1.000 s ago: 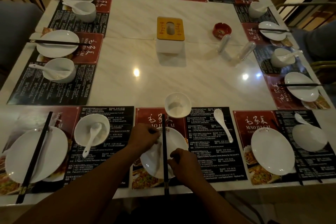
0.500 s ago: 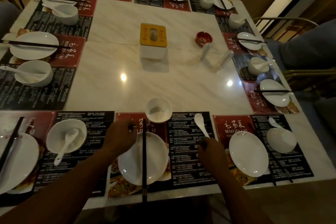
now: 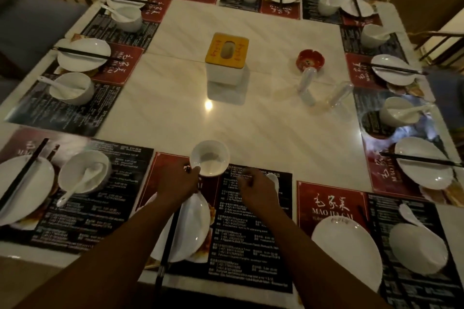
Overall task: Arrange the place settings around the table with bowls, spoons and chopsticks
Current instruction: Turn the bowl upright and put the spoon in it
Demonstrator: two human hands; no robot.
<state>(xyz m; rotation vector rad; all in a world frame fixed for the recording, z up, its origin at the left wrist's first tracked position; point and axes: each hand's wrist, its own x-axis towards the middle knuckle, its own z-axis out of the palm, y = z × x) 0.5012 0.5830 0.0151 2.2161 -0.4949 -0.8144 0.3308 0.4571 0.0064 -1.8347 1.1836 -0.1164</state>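
- Bowl (image 3: pixel 209 158), white and empty, stands on the bench (image 3: pixel 263 128) on the near side of the tissue box (image 3: pixel 227 54), at the far edge of the middle near mat (image 3: pixel 253 233).
- Left hand (image 3: pixel 175 183) reaches to the bowl's near-left rim and pinches it with its fingertips.
- Right hand (image 3: pixel 256 190) hovers over the mat's black half, nearer than the box and slightly right of it. Its fingers are curled, but blur hides whether they grip anything.
- Spoon (image 3: pixel 273 180) lies on the mat, its white end showing just beside the right hand's knuckles; I cannot tell if they touch.
- Plate (image 3: pixel 195 228) lies nearer than the bowl, partly under the left wrist, with chopsticks (image 3: pixel 167 246) laid across it, pointing roughly towards the box.
- Red ashtray (image 3: pixel 310 59) sits to the right of the box.
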